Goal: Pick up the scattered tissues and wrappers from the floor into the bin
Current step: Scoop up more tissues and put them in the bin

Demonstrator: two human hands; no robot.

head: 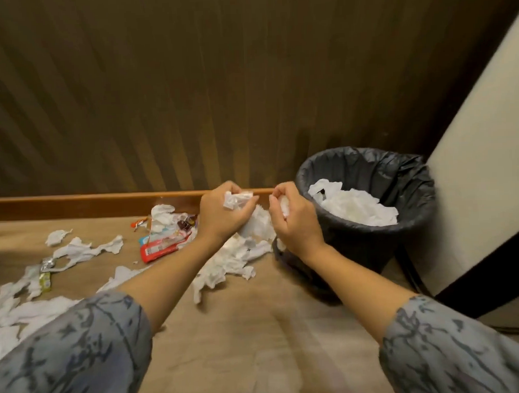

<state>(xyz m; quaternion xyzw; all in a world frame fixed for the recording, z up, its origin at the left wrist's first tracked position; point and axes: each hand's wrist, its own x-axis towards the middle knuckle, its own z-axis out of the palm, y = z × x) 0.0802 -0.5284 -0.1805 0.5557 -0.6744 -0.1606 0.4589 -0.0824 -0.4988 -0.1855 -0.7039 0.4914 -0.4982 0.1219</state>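
Gripping tissue: left hand [223, 213], right hand [293, 218] | beside bin [410, 173] rim

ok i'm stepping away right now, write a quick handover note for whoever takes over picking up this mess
Left hand: closed on a crumpled tissue wad, raised above the floor.
Right hand: closed on a smaller tissue piece, right beside the bin's rim.
Bin: black liner, by the wall on the right, already holding white tissues.
Done: some tissues are binned.
Left: drop both handfuls in, then clear the tissue pile under the hands, the red wrapper and other wrappers near the baseboard, the torn tissue strips, the small green wrapper and the tissue heap at far left.
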